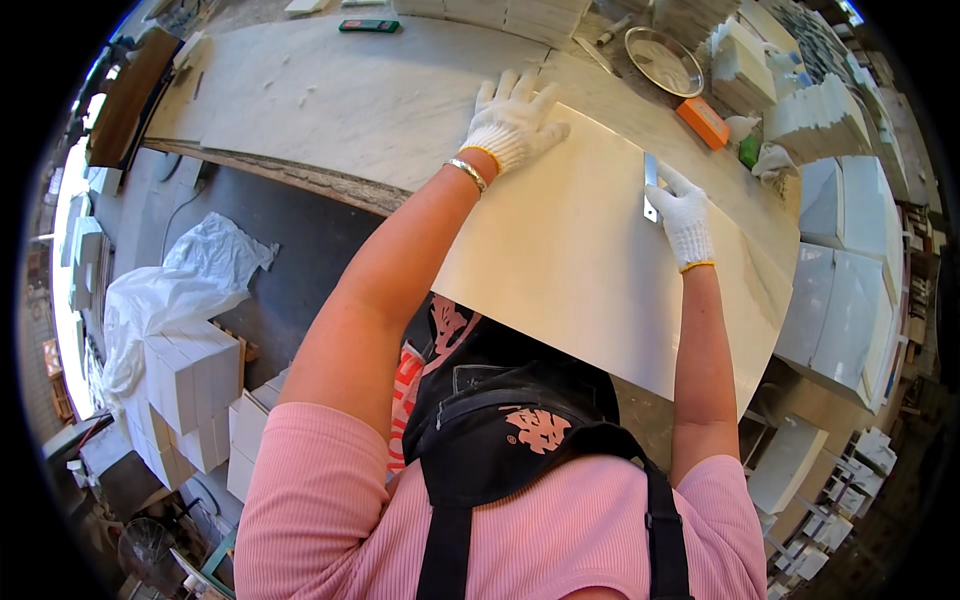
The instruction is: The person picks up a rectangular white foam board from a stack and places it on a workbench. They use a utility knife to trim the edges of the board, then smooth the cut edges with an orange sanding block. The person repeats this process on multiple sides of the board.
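Nearest to us, our pink sleeves and black apron (520, 430) fill the low edge, and both bare forearms run up from there to gloved hands. A big cream sheet (580, 260) lies on the marble table (330, 95), its near corner hanging over the table's near edge above our lap. Our right hand (686, 222), in a white knit glove, rests on the right part of the sheet with the fingers closed around a narrow metal blade (651, 185), which stands up from the grip and touches the sheet's far right edge. Farther and to the left, our left hand (512, 125), also gloved, lies flat with fingers spread, pressing on the sheet's far left corner where it meets the bare table; a metal bracelet (467, 173) sits at that wrist. To our left, below the table, white boxes (190, 385) are stacked on the floor beside a crumpled white plastic bag (180, 285). To the right, white slabs (845, 290) lean near the table's end. Beyond the right hand, an orange block (702, 121) lies on the table, then a round metal dish (664, 60), with stacks of white tiles (745, 65) just beside it. At the far edge lies a small green tool (368, 25).
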A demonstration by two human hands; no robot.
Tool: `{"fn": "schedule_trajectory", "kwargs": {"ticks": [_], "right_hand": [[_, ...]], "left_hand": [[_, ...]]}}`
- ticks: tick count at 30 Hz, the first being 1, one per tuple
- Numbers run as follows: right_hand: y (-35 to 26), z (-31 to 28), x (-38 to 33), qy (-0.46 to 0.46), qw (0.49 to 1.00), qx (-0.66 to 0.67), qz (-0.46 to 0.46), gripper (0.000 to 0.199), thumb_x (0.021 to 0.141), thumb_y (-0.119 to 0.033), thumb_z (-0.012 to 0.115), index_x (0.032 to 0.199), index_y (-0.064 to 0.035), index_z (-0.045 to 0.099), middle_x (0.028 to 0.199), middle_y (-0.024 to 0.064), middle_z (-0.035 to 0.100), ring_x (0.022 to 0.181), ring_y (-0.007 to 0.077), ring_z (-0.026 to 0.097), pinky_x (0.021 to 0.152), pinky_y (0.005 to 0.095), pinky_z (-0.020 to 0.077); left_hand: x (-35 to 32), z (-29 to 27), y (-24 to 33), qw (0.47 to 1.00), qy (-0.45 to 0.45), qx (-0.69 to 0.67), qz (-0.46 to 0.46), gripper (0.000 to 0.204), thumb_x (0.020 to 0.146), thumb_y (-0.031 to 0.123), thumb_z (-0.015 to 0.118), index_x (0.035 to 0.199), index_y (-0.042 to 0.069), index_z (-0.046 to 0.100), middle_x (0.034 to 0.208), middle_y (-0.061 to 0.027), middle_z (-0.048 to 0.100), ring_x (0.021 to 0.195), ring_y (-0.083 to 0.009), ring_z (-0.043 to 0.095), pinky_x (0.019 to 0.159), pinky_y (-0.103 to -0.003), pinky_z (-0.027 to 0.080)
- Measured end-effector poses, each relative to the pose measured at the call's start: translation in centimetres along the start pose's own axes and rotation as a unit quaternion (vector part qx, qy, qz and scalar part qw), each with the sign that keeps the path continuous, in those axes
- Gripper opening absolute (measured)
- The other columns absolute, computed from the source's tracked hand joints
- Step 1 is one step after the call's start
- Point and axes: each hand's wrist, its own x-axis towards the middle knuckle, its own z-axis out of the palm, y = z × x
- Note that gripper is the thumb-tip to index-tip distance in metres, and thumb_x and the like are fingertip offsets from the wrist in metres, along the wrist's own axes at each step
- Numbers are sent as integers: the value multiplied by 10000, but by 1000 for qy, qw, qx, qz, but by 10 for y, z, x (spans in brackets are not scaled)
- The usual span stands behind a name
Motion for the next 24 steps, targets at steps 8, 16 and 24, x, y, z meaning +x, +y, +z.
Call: {"fn": "schedule_trajectory", "kwargs": {"ticks": [8,16,24], "right_hand": [[3,1,5,-1,1000,29,-1,509,794,-138,677,1296,-53,667,693,-3,577,619,66,523,571,253,449],[4,13,11,28,997,62,-30,497,813,-130,722,1282,22,656,713,4,612,555,53,504,507,234,412],[-6,9,7,2,997,71,-29,490,808,-146,705,1282,-27,674,677,-19,567,567,53,503,520,238,410]], "left_hand": [[0,1,3,1000,8,6,-6,617,940,542,492,1424,159,473,1546,-180,367,1408,-343,321,1139,-523,230],[0,3,5,1000,17,7,-3,606,940,531,489,1417,159,480,1546,-173,369,1405,-338,326,1137,-523,232],[1,9,-2,998,50,36,1,569,929,527,518,1386,187,501,1496,-140,422,1356,-323,355,1098,-524,261]]}}
